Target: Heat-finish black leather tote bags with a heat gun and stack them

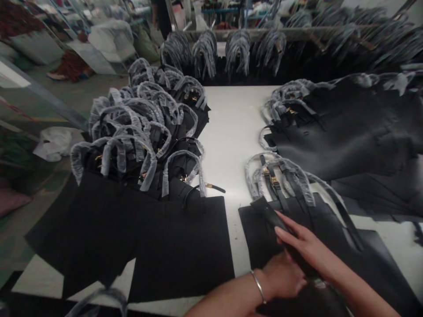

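A flat black bag (317,220) with plastic-wrapped handles (287,176) lies on the white table (231,132) in front of me. My right hand (307,246) rests on it, fingers stretched forward along a black strap (267,213) that lies across the bag. My left hand (284,277), with a thin bracelet on the wrist, is curled beside the right hand against the bag's lower part; its fingertips are hidden. Both hands touch the same bag.
A big heap of black bags (132,176) with wrapped handles fills the table's left side, another stack (346,127) the right. More bags (238,53) hang along the back. A strip of bare white table runs up the middle. Cluttered floor lies at the left.
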A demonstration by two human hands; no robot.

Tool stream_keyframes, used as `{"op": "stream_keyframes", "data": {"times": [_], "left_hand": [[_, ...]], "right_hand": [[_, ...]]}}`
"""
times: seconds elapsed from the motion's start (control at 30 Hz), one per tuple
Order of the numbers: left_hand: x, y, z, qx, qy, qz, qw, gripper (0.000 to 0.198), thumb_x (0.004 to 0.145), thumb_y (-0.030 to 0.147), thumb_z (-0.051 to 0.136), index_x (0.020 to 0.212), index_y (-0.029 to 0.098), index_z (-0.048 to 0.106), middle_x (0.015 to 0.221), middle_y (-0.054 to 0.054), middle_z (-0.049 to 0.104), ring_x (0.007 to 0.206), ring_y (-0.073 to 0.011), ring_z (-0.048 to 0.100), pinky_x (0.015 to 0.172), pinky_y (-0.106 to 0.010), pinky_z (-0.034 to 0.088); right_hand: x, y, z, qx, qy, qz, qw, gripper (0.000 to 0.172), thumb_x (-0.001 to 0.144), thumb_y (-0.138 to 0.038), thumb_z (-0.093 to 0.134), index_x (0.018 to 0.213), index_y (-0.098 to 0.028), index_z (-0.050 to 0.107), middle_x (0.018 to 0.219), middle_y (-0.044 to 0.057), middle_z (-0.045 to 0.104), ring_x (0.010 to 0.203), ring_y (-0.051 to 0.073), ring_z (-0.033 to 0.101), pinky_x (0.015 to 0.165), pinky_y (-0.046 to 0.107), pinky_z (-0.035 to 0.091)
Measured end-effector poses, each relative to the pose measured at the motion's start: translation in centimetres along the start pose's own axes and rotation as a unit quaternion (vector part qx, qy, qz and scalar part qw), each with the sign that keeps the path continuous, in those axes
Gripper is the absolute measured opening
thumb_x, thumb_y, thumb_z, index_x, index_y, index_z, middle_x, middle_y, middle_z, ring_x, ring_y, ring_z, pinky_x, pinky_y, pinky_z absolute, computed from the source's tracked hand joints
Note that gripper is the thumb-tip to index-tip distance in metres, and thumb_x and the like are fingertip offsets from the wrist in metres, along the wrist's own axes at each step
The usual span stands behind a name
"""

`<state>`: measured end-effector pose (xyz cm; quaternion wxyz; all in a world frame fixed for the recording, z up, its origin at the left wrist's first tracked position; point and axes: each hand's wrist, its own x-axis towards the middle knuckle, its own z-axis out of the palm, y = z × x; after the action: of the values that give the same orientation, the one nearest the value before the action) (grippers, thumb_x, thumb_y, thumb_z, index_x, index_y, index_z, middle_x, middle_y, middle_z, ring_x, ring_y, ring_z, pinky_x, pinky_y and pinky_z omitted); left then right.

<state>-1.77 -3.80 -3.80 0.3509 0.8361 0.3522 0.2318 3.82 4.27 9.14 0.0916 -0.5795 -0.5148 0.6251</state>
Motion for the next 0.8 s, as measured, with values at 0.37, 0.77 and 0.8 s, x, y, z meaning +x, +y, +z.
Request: {"op": "stream_keyframes", "data": {"times": [0.37, 0.77, 0.8], "left_hand": [[-7.0, -8.2, -14.0, 0.105, 0.103, -0.171, 0.974, 0.015, 0.091, 0.026, 0.054, 0.102, 0.023, 0.064, 0.093, -0.002, 0.061, 0.088, -0.0143, 0.057, 0.077, -0.024, 0.046], [-4.2, -10.1, -15.9, 0.126, -0.085, -0.113, 0.982, 0.016, 0.091, 0.028, 0.053, 0.082, 0.022, 0.065, 0.085, 0.003, 0.055, 0.079, -0.0114, 0.054, 0.060, -0.020, 0.036], [-4.1, -10.1, -15.9, 0.113, -0.086, -0.121, 0.982, 0.016, 0.091, 0.026, 0.053, 0.081, 0.021, 0.065, 0.084, 0.003, 0.055, 0.078, -0.0115, 0.053, 0.061, -0.020, 0.037]], "right_hand": [[-1.7, 5.1, 0.3, -0.022, -0.082, 0.058, 0.995, 0.075, 0.084, -0.052, 0.053, 0.148, -0.022, 0.028, 0.068, -0.005, 0.053, 0.040, 0.009, 0.053, 0.039, 0.021, 0.040], [-1.5, 4.3, 1.4, -0.062, -0.088, 0.065, 0.992, 0.070, 0.087, -0.048, 0.050, 0.147, -0.019, 0.030, 0.068, -0.004, 0.054, 0.041, 0.009, 0.053, 0.040, 0.020, 0.041], [-1.5, 4.2, 1.4, -0.067, -0.089, 0.065, 0.992, 0.069, 0.087, -0.048, 0.050, 0.147, -0.019, 0.031, 0.068, -0.004, 0.055, 0.041, 0.009, 0.053, 0.040, 0.020, 0.041]]}}
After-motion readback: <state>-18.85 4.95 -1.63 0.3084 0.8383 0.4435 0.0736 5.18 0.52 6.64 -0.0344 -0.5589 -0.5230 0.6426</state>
